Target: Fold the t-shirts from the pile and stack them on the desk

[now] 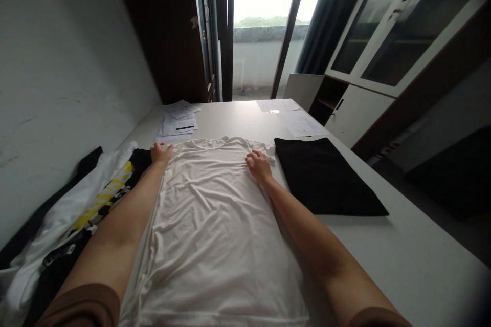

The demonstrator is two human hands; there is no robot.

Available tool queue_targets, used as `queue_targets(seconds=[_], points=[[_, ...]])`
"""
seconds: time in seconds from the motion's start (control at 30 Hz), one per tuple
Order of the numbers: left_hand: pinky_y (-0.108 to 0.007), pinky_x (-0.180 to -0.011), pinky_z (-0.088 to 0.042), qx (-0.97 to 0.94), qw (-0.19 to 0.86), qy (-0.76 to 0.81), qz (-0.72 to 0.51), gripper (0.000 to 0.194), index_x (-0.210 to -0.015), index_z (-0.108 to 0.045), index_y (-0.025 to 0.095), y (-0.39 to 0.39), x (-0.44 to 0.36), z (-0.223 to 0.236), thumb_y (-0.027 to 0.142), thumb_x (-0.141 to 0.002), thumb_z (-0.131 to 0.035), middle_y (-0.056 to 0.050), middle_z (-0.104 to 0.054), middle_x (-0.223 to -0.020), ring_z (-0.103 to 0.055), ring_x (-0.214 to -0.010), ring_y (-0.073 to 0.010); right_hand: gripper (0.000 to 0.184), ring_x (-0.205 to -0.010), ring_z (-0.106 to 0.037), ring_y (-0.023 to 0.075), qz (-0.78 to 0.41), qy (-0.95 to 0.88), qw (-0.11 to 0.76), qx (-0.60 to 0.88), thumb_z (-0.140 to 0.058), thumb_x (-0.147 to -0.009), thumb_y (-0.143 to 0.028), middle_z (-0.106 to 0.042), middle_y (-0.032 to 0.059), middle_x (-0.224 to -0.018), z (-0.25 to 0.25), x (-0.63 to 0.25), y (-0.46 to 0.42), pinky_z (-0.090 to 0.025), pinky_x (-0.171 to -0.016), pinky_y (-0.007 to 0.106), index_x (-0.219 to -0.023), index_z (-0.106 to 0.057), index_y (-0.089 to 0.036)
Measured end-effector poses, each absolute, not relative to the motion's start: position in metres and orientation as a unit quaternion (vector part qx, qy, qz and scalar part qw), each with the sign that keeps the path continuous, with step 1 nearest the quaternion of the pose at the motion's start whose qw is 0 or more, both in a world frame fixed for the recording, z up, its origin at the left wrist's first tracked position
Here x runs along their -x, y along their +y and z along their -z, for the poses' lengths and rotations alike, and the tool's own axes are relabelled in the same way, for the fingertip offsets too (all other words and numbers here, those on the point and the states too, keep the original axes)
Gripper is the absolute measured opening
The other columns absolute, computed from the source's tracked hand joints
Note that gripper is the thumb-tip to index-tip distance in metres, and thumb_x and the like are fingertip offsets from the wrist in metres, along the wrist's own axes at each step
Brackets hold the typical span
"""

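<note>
A white T-shirt (218, 214) lies spread on the table, its neckline at the far end and its hem towards me. Wrinkles run across its front. At the shirt's far left shoulder, my left hand (161, 154) has thumb and fingers closed on the fabric edge. My right hand (259, 166) rests on the far right side, just below the sleeve, with fingers apart and slightly bent. To the right of the shirt lies a flat black folded cloth or board (326, 178); which of these it is, I cannot tell.
A pile of clothes (65, 219), white, black and yellow-printed, lies along the left wall. Paper sheets (178, 121) lie at the table's far left, and more papers (303, 121) at the far right. Beyond the white table (414, 245) stand a cabinet (383, 25) and a glass door (264, 25).
</note>
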State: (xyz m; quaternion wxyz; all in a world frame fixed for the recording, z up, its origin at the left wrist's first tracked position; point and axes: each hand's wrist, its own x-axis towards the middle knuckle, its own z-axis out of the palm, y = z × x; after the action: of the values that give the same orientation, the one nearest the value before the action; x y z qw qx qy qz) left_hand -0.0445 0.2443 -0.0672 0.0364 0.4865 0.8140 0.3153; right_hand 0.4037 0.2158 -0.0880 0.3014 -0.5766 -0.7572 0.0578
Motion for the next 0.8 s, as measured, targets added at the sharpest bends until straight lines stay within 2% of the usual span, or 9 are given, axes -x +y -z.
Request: queue_targets(seconds=[0.07,0.17,0.27,0.33,0.47,0.63,0.8], points=[[-0.048,-0.100,-0.047,-0.510,0.027,0.818,-0.265,0.049,-0.114,-0.065,0.018,0.245,0.042,0.069,0.051,-0.077,-0.070,-0.019,-0.062,-0.126,-0.056,-0.119,-0.0376,0.030,-0.130,-0.050,0.0264,-0.056,-0.758,0.301,0.576,-0.049,-0.101,-0.036,-0.058,0.0109,-0.138,0.088,-0.404,0.216,-0.038,-0.112,0.040,-0.116,-0.070,-0.022],[-0.048,-0.099,-0.045,-0.554,0.004,0.811,-0.188,0.036,-0.103,-0.069,0.020,0.245,0.041,0.075,0.044,-0.077,-0.070,-0.018,-0.064,-0.122,-0.053,-0.121,-0.0397,0.030,-0.130,-0.050,0.0262,-0.059,-0.759,0.296,0.577,-0.049,-0.101,-0.037,-0.058,0.0115,-0.138,0.087,-0.403,0.215,-0.037,-0.113,0.040,-0.116,-0.070,-0.021],[-0.042,-0.096,-0.046,-0.531,-0.029,0.813,-0.237,0.023,-0.097,-0.070,0.019,0.245,0.046,0.079,0.035,-0.084,-0.060,-0.016,-0.067,-0.114,-0.058,-0.114,-0.0339,0.030,-0.130,-0.050,0.0261,-0.061,-0.759,0.293,0.578,-0.049,-0.102,-0.037,-0.058,0.0120,-0.137,0.087,-0.403,0.215,-0.036,-0.113,0.041,-0.116,-0.070,-0.021],[-0.038,-0.091,-0.047,-0.490,-0.028,0.827,-0.275,0.026,-0.099,-0.069,0.019,0.244,0.055,0.078,0.036,-0.089,-0.052,-0.015,-0.069,-0.109,-0.062,-0.105,-0.0307,0.030,-0.130,-0.050,0.0261,-0.057,-0.759,0.297,0.576,-0.050,-0.101,-0.037,-0.059,0.0123,-0.137,0.087,-0.403,0.214,-0.036,-0.113,0.040,-0.116,-0.070,-0.020],[-0.037,-0.076,-0.049,-0.428,-0.019,0.856,-0.290,0.038,-0.103,-0.068,0.015,0.238,0.083,0.070,0.036,-0.093,-0.037,-0.016,-0.071,-0.096,-0.065,-0.088,-0.0294,0.031,-0.127,-0.052,0.0260,-0.050,-0.760,0.303,0.573,-0.050,-0.101,-0.037,-0.059,0.0123,-0.136,0.088,-0.402,0.215,-0.036,-0.113,0.039,-0.115,-0.071,-0.020],[-0.032,-0.073,-0.048,-0.429,-0.011,0.851,-0.303,0.035,-0.093,-0.068,0.016,0.217,0.115,0.065,0.041,-0.090,-0.044,-0.011,-0.071,-0.087,-0.064,-0.082,-0.0257,0.030,-0.128,-0.051,0.0271,-0.053,-0.763,0.296,0.572,-0.050,-0.101,-0.037,-0.059,0.0119,-0.136,0.091,-0.403,0.216,-0.036,-0.113,0.041,-0.114,-0.071,-0.020],[-0.030,-0.076,-0.047,-0.460,-0.024,0.831,-0.310,0.034,-0.094,-0.068,0.019,0.197,0.123,0.069,0.045,-0.091,-0.047,-0.009,-0.072,-0.091,-0.065,-0.085,-0.0248,0.030,-0.126,-0.052,0.0279,-0.054,-0.764,0.289,0.575,-0.051,-0.100,-0.037,-0.059,0.0122,-0.136,0.091,-0.402,0.217,-0.037,-0.111,0.041,-0.114,-0.071,-0.020]])
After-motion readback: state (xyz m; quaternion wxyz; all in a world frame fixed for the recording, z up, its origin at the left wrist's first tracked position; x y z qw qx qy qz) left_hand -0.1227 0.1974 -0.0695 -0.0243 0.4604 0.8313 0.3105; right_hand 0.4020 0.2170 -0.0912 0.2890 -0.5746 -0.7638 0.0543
